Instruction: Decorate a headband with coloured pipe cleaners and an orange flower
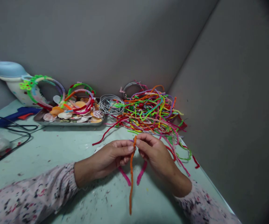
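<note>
Both hands (110, 157) (158, 155) angle inward from either side, pinching an orange fuzzy stem (131, 180).

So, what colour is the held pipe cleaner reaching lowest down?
The pipe cleaner is orange, shown in the head view.

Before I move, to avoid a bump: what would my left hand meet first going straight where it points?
Past the orange fuzzy stem it holds, your left hand would probably meet your right hand first; depth is unclear.
</note>
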A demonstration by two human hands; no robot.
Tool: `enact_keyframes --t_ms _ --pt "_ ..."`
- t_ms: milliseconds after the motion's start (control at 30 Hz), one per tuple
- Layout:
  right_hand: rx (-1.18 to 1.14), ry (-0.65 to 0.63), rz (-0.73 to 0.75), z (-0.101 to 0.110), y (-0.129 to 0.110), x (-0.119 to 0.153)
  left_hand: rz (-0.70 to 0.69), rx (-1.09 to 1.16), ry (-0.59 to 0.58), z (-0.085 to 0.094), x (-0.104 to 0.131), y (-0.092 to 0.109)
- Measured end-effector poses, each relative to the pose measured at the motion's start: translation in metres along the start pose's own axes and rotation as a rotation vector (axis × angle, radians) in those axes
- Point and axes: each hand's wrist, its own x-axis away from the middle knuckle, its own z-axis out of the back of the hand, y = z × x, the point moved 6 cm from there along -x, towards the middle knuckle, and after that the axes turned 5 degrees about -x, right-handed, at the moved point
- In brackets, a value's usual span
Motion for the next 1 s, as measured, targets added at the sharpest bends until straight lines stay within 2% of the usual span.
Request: enact_keyframes --t_ms 167,467,767,1000 --pt "0.088 0.002 0.045 0.001 -0.004 0.0 0.001 0.032 -0.002 -0.002 0.0 0.002" --pt "0.205 -0.075 0.162 0.005 -0.02 -0.001 0.032 0.063 -0.046 0.0 0.0 -0.002" --pt "0.231 -0.055 0.145 0.002 -0.016 -0.002 -0.007 -0.015 -0.051 -0.004 0.001 0.002" --pt "0.214 -0.061 0.121 0.002 -0.011 -0.003 0.007 -0.019 -0.025 0.0 -0.001 0.001"
